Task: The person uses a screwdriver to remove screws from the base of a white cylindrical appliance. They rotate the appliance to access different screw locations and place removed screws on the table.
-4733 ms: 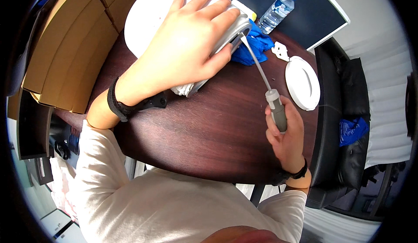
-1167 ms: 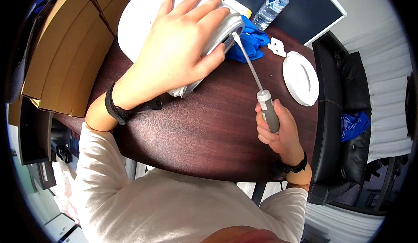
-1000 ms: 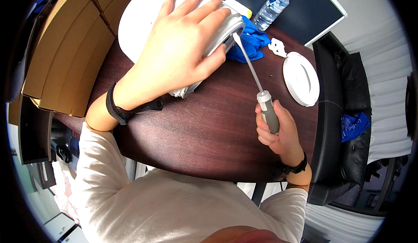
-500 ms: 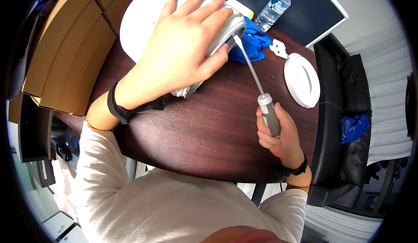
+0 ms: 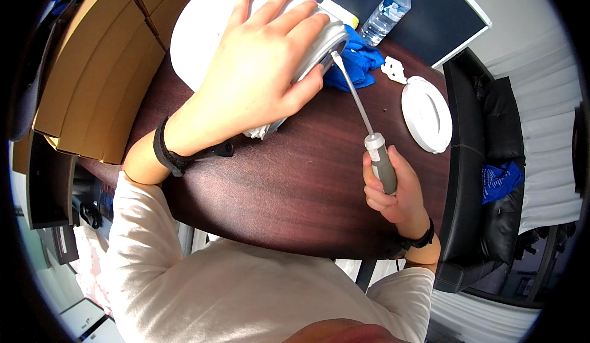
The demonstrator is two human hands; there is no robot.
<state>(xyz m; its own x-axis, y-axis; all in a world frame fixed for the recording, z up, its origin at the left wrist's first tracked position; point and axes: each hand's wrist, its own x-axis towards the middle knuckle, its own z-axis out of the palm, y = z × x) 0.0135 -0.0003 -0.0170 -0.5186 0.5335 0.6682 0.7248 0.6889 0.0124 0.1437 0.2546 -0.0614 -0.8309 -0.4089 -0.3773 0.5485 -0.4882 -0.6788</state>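
— So where was the right hand?

— Nearest the body, its fingers wrapped tight round the grey handle of a screwdriver, whose shaft slanted up to the rim of a silvery round housing.

— And the left hand?

— Spread flat over that housing, fingers splayed, pressing it onto the dark table.

— Farther off?

— A blue cloth touched the housing; beyond lay a white round lid and a water bottle.

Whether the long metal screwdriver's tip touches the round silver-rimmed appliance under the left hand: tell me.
Touching. The head view shows the screwdriver tip meeting the appliance rim, no gap visible, beside the left hand.
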